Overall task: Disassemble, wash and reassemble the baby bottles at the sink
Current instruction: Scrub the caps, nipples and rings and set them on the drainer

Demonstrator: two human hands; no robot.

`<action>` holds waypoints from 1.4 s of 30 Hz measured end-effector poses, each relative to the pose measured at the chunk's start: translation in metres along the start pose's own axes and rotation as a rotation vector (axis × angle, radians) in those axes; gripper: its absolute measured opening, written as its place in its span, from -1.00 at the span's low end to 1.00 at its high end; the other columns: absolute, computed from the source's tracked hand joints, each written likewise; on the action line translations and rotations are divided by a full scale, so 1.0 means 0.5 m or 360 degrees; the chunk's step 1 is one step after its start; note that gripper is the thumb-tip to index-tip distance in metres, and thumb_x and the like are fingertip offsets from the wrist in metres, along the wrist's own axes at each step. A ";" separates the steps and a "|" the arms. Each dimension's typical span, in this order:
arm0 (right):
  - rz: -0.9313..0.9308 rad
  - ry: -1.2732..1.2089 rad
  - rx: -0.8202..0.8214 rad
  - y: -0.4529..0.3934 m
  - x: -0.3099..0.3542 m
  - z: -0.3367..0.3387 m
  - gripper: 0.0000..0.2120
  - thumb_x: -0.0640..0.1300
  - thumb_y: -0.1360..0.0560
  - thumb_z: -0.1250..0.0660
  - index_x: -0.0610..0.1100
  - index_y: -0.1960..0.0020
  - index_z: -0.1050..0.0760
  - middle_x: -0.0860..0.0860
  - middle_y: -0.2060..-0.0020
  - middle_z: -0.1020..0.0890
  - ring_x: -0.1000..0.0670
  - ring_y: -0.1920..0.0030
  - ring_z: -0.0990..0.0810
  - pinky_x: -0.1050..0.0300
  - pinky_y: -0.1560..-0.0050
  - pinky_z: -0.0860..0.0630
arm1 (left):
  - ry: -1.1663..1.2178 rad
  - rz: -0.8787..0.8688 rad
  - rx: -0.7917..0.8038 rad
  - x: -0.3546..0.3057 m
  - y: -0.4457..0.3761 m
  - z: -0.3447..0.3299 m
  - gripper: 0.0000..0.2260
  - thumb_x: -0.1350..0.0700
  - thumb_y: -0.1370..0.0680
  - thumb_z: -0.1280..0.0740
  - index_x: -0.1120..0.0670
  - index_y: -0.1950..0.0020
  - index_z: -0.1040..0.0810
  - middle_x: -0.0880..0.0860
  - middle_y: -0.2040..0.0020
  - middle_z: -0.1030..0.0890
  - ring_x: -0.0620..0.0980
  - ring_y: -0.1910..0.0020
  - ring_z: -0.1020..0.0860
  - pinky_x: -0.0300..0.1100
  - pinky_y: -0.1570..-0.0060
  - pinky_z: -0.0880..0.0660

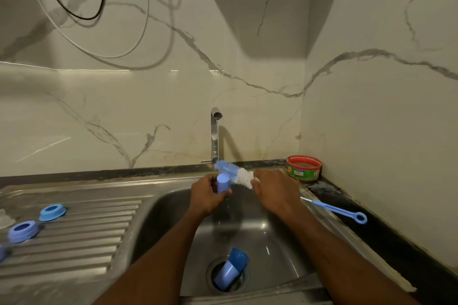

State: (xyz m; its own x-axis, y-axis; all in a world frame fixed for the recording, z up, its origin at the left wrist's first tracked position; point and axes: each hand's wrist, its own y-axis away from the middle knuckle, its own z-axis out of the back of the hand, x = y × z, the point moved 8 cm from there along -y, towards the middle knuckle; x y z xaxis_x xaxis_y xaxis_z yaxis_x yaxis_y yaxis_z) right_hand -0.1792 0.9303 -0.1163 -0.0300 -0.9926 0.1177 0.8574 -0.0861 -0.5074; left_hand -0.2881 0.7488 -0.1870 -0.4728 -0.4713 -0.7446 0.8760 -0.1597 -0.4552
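Blue bottle body [223, 183] gripped in left hand [207, 194] over the sink [272, 235]; bottle brush [234, 174] clasped by right hand [273, 187]. Light, stiff, judged slippery wet; best held around the barrel

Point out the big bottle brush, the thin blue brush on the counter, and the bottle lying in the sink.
big bottle brush [235, 174], head view, on its bristles.
thin blue brush [339, 210], head view, on its handle.
bottle in the sink [230, 271], head view, on its body.
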 end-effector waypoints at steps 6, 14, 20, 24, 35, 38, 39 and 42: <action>-0.0004 -0.0013 0.0203 0.003 -0.001 -0.018 -0.73 0.08 -0.63 -0.18 0.01 -0.21 -0.54 -0.05 -0.06 -0.65 -0.13 -0.07 -0.62 0.02 0.00 -0.52 | -0.0019 0.0073 -0.0090 0.013 0.002 0.013 -0.53 -0.03 -0.39 -0.62 0.05 -0.22 -0.57 -0.03 -0.09 -0.64 -0.14 0.01 -0.56 -0.43 0.13 -0.38; 0.0060 0.0033 0.0134 -0.006 -0.044 0.017 -0.70 0.20 -0.53 -0.26 0.12 -0.15 -0.60 0.06 -0.01 -0.69 0.02 0.05 -0.60 0.12 0.16 -0.44 | 0.0459 0.0223 -0.0223 0.031 0.003 0.031 -0.65 0.01 -0.49 -0.54 -0.01 -0.22 -0.54 -0.03 -0.09 -0.61 -0.10 -0.04 -0.60 -0.28 0.08 -0.57; 0.0430 0.0260 0.0065 0.004 -0.015 0.028 -0.72 0.21 -0.59 -0.19 0.12 -0.15 -0.57 0.07 0.03 -0.67 -0.01 0.03 -0.62 0.14 0.21 -0.28 | -0.0081 -0.0291 0.0443 -0.001 0.010 -0.013 -0.58 -0.07 -0.54 -0.46 -0.10 -0.38 -0.51 -0.09 -0.27 -0.59 -0.16 -0.19 -0.56 -0.17 -0.19 -0.56; 0.0549 0.0417 0.0002 0.005 0.018 0.034 -0.71 0.20 -0.63 -0.16 0.10 -0.14 -0.57 0.06 0.13 -0.66 0.00 0.14 -0.61 0.14 0.24 -0.34 | -0.0482 -0.0500 0.0353 -0.018 0.010 -0.016 -0.57 -0.02 -0.52 -0.48 -0.14 -0.36 -0.48 -0.10 -0.30 -0.52 -0.19 -0.22 -0.46 -0.13 -0.27 -0.48; 0.0150 0.0204 0.0192 0.000 0.011 -0.004 -0.65 0.22 -0.54 -0.28 0.07 -0.21 -0.59 0.01 -0.04 -0.66 -0.03 -0.01 -0.62 0.07 0.04 -0.49 | -0.0606 -0.0589 0.0254 -0.045 0.015 -0.019 -0.41 0.00 -0.39 -0.59 -0.06 -0.32 -0.37 -0.02 -0.37 -0.31 -0.08 -0.29 -0.39 -0.09 -0.29 -0.51; 0.0153 0.0226 0.0049 0.002 0.027 0.011 -0.70 0.20 -0.54 -0.31 0.08 -0.17 -0.60 0.03 -0.01 -0.67 -0.03 0.00 -0.63 0.04 -0.01 -0.54 | -0.0648 -0.0392 0.0400 -0.022 0.015 -0.039 -0.38 -0.07 -0.44 -0.53 -0.02 -0.42 -0.34 0.03 -0.43 -0.28 -0.03 -0.36 -0.33 -0.03 -0.41 -0.41; 0.0112 0.0251 0.0029 0.002 0.026 0.011 -0.72 0.18 -0.55 -0.31 0.07 -0.16 -0.60 0.02 -0.01 -0.67 -0.04 -0.01 -0.64 0.04 -0.01 -0.52 | -0.0639 -0.0376 0.0504 -0.018 0.019 -0.048 -0.37 -0.07 -0.46 -0.51 -0.02 -0.45 -0.33 0.03 -0.44 -0.31 -0.01 -0.38 -0.33 0.02 -0.42 -0.39; -0.0072 0.0233 0.0108 -0.001 -0.007 -0.005 -0.70 0.19 -0.55 -0.29 0.05 -0.15 -0.61 0.00 -0.02 -0.67 -0.07 -0.05 -0.63 0.05 0.01 -0.49 | -0.0725 -0.0431 0.0586 -0.033 0.024 -0.058 -0.43 0.03 -0.54 -0.47 0.04 -0.49 -0.35 0.07 -0.46 -0.40 0.05 -0.43 -0.38 0.02 -0.45 -0.35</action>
State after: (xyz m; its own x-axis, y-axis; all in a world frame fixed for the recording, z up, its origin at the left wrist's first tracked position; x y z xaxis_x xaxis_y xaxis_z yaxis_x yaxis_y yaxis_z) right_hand -0.1805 0.9334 -0.1185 -0.1397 -0.9901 0.0107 0.8862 -0.1299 -0.4448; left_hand -0.2728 0.7798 -0.1942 -0.6647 -0.6806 -0.3080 0.7451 -0.5737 -0.3403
